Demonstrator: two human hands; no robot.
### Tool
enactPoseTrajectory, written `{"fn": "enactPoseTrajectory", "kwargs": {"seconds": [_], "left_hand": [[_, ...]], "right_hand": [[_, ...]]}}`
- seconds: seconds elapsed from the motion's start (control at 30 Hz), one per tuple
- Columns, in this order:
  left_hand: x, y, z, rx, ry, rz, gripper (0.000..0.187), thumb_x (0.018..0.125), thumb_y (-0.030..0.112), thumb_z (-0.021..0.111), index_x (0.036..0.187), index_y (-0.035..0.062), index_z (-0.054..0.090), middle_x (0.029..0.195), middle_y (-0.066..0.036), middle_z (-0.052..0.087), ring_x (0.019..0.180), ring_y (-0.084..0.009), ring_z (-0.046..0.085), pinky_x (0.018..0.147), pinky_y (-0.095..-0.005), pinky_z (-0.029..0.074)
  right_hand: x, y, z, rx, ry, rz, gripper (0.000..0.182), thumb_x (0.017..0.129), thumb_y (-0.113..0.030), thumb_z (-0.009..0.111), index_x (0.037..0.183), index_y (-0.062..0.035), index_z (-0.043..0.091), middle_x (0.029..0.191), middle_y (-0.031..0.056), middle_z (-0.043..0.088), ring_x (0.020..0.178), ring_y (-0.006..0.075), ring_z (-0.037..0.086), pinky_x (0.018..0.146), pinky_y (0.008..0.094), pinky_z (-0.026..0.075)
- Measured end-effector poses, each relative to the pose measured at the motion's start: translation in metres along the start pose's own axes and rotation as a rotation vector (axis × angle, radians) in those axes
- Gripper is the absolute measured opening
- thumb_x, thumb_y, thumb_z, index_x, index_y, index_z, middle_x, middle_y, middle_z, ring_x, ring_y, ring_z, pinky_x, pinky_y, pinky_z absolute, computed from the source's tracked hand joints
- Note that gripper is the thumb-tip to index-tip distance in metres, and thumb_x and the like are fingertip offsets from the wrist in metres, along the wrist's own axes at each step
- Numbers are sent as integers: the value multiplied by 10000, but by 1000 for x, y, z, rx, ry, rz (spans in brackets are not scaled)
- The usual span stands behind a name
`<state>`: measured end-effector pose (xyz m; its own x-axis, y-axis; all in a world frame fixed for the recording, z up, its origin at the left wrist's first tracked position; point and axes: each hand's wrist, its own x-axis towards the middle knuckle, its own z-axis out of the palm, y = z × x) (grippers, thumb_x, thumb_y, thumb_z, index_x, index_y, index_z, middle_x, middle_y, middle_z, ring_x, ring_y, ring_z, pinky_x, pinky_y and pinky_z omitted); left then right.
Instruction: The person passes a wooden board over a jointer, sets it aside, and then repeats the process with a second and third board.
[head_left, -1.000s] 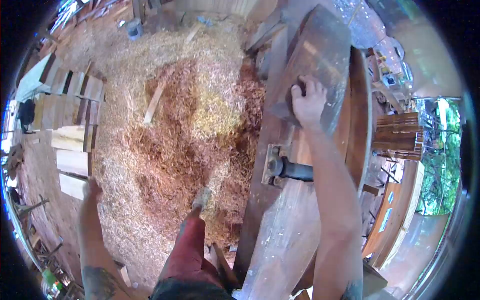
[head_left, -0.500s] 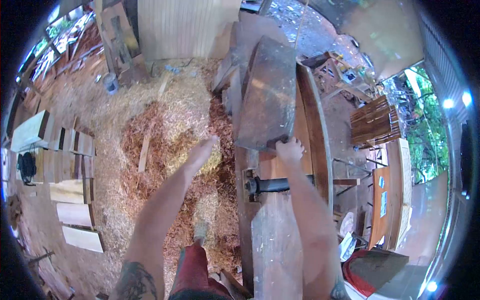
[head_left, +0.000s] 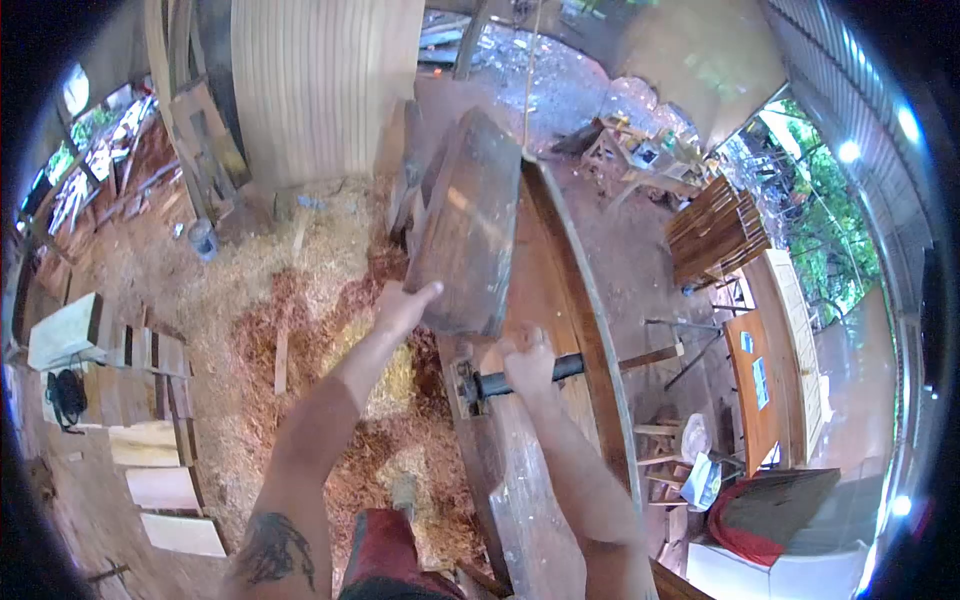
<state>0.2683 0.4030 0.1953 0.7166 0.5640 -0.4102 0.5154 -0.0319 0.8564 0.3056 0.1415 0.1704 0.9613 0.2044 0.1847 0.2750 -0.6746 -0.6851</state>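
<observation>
A thick, dark wooden plank [head_left: 468, 220] lies lengthwise over the long wooden machine bed [head_left: 545, 500]. My left hand [head_left: 402, 308] grips the plank's near left corner, with the thumb on top and the fingers out of sight below. Just in front of the plank's near end, toward its right side, my right hand [head_left: 528, 360] is closed. Its fingers are curled, and whatever they may hold is hidden. Beneath the right hand a dark cylinder [head_left: 560, 368] crosses the bed. A raised curved side board [head_left: 585, 290] runs along the bed's right.
Wood shavings [head_left: 300, 340] cover the ground on the left. Stacked light boards [head_left: 160, 490] lie at far left, and a bucket [head_left: 203, 240] stands farther back. A bar [head_left: 650, 357] juts out right of the machine. A slatted wooden piece [head_left: 720, 230] and an orange board [head_left: 752, 385] stand beyond.
My left hand has come from the air onto the plank's left corner. My right hand has left the right corner and sits closed before the near end. The view has shifted.
</observation>
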Motion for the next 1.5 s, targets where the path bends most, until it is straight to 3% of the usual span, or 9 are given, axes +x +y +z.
{"fn": "enactPoseTrajectory", "kwargs": {"seconds": [0.2, 0.43, 0.57, 0.7, 0.77, 0.83, 0.93, 1.07, 1.5], "left_hand": [[-86, 14, -7, 456, 245, 271, 713, 702, 431, 913, 1170, -5, 596, 1106, -210, 669, 1061, -401, 682, 915, -503, 551], [-122, -34, 17, 632, 465, 748, 739, 617, 336, 949, 1155, 17, 554, 1074, -182, 624, 1029, -388, 611, 924, -535, 480], [-150, -31, -2, 630, 418, 673, 822, 713, 349, 893, 1354, 4, 513, 1234, -220, 604, 1171, -424, 580, 984, -537, 477], [-191, -76, -96, 204, -369, 337, 966, 873, 463, 797, 1590, -11, 356, 1495, -295, 533, 1274, -438, 591, 1052, -605, 484], [-200, -174, -175, -681, -845, -159, 984, 942, 573, 710, 1653, 49, 277, 1577, -296, 468, 1258, -419, 618, 1034, -598, 506], [-234, -276, -237, -710, -657, -335, 945, 943, 563, 706, 1622, 41, 306, 1553, -301, 482, 1257, -423, 618, 1034, -592, 506], [-319, -399, -273, 200, -228, -415, 889, 944, 549, 700, 1576, 30, 351, 1517, -309, 503, 1255, -429, 619, 1034, -583, 508], [-422, -492, -252, 436, -181, -665, 818, 945, 530, 692, 1514, 15, 410, 1469, -319, 531, 1253, -437, 621, 1034, -571, 509], [-272, -500, -178, 617, -190, -337, 624, 950, 469, 666, 1314, -33, 603, 1314, -352, 623, 1244, -463, 625, 1034, -533, 515]], "right_hand": [[28, -116, 13, 227, -359, 353, 1023, 786, -612, 811, 1443, 103, 490, 1324, 307, 674, 1256, 373, 669, 1064, 406, 516], [11, -158, 39, -97, -342, 506, 1161, 728, -634, 848, 1422, 139, 329, 1317, 383, 631, 1251, 475, 645, 1068, 481, 529], [11, -152, 56, -90, -315, 496, 1102, 721, -556, 869, 1384, 131, 318, 1307, 365, 638, 1233, 461, 656, 1050, 473, 537], [13, -134, 61, -131, -282, 443, 1070, 710, -513, 884, 1362, 136, 336, 1298, 353, 643, 1223, 434, 667, 1039, 456, 543], [11, -137, 48, -142, -286, 443, 1055, 716, -504, 883, 1352, 142, 343, 1299, 357, 638, 1228, 433, 663, 1047, 450, 537], [10, -141, 39, -137, -299, 469, 1036, 723, -496, 881, 1343, 144, 351, 1306, 361, 631, 1241, 437, 652, 1059, 443, 529], [21, -122, 46, -126, -252, 485, 1032, 714, -487, 890, 1365, 140, 391, 1341, 335, 621, 1268, 433, 632, 1064, 444, 525], [3, -114, 39, -109, -270, 436, 1033, 728, -514, 875, 1344, 148, 377, 1300, 370, 630, 1227, 459, 654, 1048, 471, 537], [-186, -54, -88, -413, -321, 87, 1021, 773, -478, 823, 1452, 99, 323, 1168, 368, 683, 1061, 513, 692, 932, 536, 572]]}}
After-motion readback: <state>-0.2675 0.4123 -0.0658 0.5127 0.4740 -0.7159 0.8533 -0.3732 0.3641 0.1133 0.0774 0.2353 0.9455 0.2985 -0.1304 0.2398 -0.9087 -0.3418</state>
